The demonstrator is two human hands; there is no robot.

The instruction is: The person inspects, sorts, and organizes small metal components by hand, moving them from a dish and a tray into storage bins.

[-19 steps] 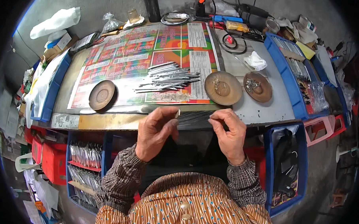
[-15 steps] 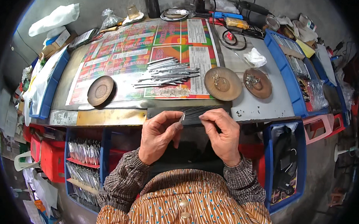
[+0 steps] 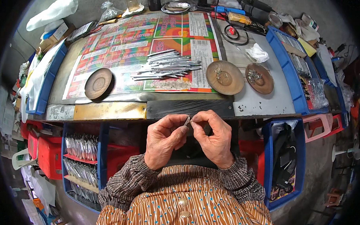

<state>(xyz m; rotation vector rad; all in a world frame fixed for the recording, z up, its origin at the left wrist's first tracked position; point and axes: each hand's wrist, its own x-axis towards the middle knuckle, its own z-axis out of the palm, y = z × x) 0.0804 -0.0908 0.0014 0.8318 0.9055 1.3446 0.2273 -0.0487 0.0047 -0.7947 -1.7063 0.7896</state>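
Note:
In front of the table's near edge, my left hand (image 3: 166,141) pinches a small slim silvery metal piece (image 3: 187,120) between thumb and forefinger. Pressed up beside it are the thumb and forefinger of my right hand (image 3: 214,138), also closed in a pinch; anything they hold is too small to name. Beyond the hands lies a loose pile of slim silvery metal pieces (image 3: 167,65) on a colourful printed sheet (image 3: 122,63). Tiny metal parts rest in a round wooden dish (image 3: 233,84) and in a darker one (image 3: 264,87) to its right.
A third wooden dish (image 3: 98,86) stands at the left. Blue trays flank the table (image 3: 263,105): one on the left (image 3: 50,82), another on the right (image 3: 283,62). Below the tabletop, a blue bin (image 3: 103,161) holds rows of silvery pieces; another bin (image 3: 301,172) holds dark items.
My right hand has moved left, bringing its fingertips against the piece in my left hand. Both hands sit slightly lower relative to the table edge.

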